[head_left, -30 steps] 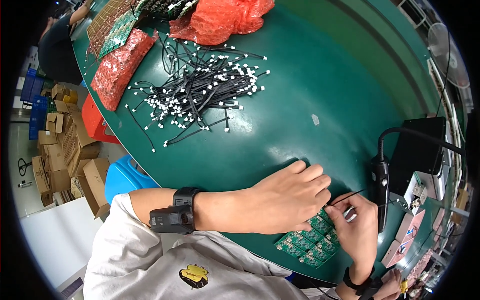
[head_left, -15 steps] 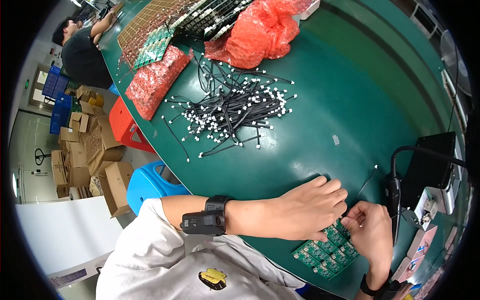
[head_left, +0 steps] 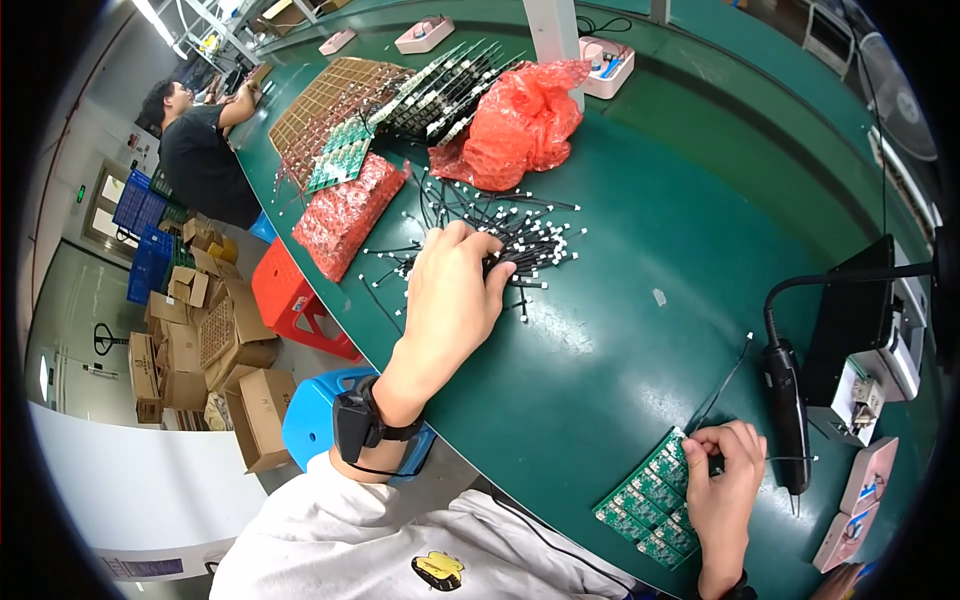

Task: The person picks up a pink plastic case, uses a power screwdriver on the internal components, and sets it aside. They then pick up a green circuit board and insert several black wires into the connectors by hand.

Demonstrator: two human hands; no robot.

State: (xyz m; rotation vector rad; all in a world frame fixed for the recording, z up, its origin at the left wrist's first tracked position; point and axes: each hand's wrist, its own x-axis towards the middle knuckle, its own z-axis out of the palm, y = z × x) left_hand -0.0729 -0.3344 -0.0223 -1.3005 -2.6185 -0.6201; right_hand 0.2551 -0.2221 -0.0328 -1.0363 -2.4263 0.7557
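Observation:
My left hand point(head_left: 452, 285) is over the pile of black cables with white connectors point(head_left: 545, 240). Its fingers curl down among them and its thumb bends in toward the index finger; the cables hide some fingertips. At the lower right, my right hand point(head_left: 724, 478) pinches at the upper right corner of a green circuit board panel point(head_left: 645, 505) lying flat. A black cable point(head_left: 722, 385) runs from that corner up to a white connector. Another thin cable point(head_left: 792, 458) sticks out from the right hand's fingers toward the right.
Right of the panel, a black handheld tool point(head_left: 787, 415) hangs on a curved cord beside a black box point(head_left: 850, 330). Red bubble wrap point(head_left: 520, 125) and more boards point(head_left: 343, 155) lie at the back. A blue stool point(head_left: 325, 420) and a red stool point(head_left: 295, 290) flank the table. A person point(head_left: 200, 150) sits far left.
My left hand has left the circuit board panel and reached up and left into the cable pile. My right hand remains at the panel's corner. The view has shifted, showing more of the table's far end.

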